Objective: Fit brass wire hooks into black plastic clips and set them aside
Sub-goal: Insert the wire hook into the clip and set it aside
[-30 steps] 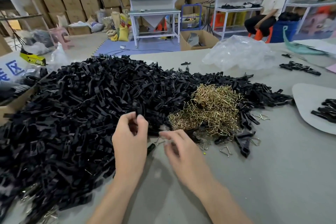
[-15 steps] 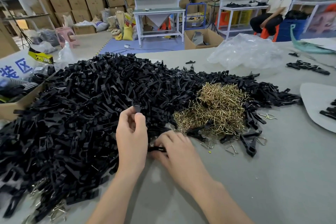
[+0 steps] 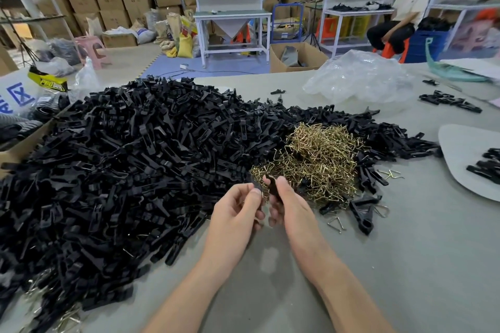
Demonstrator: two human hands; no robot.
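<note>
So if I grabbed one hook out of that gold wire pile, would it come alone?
Probably not: the brass hook pile looks tangled, so neighbours would likely snag and trail along. Each is thin bent wire, so probably light. The loose hook lies flat, unlikely to roll.

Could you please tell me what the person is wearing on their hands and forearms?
Nothing visible: the left hand and right hand are bare, without gloves or a watch, and the forearms are uncovered to the frame's edge, with no sleeve in view.
</note>
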